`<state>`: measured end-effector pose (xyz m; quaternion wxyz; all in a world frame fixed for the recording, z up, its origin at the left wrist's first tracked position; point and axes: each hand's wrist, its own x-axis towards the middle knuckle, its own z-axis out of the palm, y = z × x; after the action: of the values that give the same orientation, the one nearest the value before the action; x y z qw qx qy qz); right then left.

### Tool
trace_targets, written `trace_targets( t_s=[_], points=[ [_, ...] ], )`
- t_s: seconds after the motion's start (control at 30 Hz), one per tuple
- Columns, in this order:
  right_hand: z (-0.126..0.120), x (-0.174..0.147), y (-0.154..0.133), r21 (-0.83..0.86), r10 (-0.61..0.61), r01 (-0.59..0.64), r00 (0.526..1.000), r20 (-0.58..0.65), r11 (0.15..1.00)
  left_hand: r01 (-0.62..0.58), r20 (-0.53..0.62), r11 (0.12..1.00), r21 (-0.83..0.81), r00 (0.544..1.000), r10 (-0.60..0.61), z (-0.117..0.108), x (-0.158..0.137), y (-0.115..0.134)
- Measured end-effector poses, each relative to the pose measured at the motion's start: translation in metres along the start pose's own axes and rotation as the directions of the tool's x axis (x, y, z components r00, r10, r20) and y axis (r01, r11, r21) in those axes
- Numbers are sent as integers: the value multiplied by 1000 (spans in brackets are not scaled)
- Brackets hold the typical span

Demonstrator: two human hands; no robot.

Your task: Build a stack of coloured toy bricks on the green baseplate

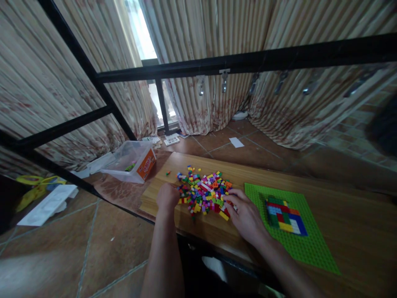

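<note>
Fingers [231, 193] of the right hand [248, 218] are bent and a little apart from one another, at the right edge of one heap of small bricks [204, 190]; whether they pinch any brick, I cannot tell. As seen from the head, two bare hands are at work, and the left hand [168, 196] is at the left edge of the same heap, with its fingers curled away from the camera, so I cannot tell if they are pressed together or pinching something. The heap lies between the two hands on one wooden table [356, 223], and its bricks, of many colours, are too many and too small for me to count. One tiny group of pieces [168, 173] lies apart from it, beyond the left hand. To the right of the right hand there is one green baseplate [313, 248], which bears one flat patch of joined bricks [283, 217] in red, blue, yellow, white, green and orange. Beside the left end of the table stands one clear plastic bin [124, 157] with one orange label [146, 164], and some green pieces [130, 167] are inside it. On the floor, one white paper [236, 142] lies behind the table. I count six clips [224, 80] hanging from one dark rail [180, 68] in front of the curtains [198, 37].
</note>
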<state>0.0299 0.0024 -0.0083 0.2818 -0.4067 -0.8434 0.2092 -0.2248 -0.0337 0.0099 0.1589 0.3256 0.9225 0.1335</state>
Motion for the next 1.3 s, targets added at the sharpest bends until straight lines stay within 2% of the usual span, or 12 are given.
trace_targets(
  t_s=[0.3, 0.8, 1.0, 1.1, 1.2, 1.3],
  points=[
    [-2, 1, 6, 41, 3, -3, 1000, -1, 999, -119, 39, 993, 12, 992, 119, 0, -10, 13],
    [-13, 6, 1, 71, 23, -23, 1000, -6, 997, -136, 53, 991, -14, 989, 137, 7, -9, 18],
    [-15, 6, 2, 63, 7, -6, 1000, -23, 998, -226, 29, 971, -80, 973, 229, 8, -12, 27],
    [-15, 6, 4, 60, 2, 1, 999, -35, 998, -325, 10, 924, -200, 943, 333, 10, -15, 33],
    [-18, 6, 4, 61, 11, -8, 999, -42, 998, -393, 22, 800, -453, 892, 451, 13, -20, 43],
    [-21, 8, 2, 91, 39, -34, 998, -50, 995, -311, 146, 633, -709, 813, 563, 13, -30, 54]
  ],
)
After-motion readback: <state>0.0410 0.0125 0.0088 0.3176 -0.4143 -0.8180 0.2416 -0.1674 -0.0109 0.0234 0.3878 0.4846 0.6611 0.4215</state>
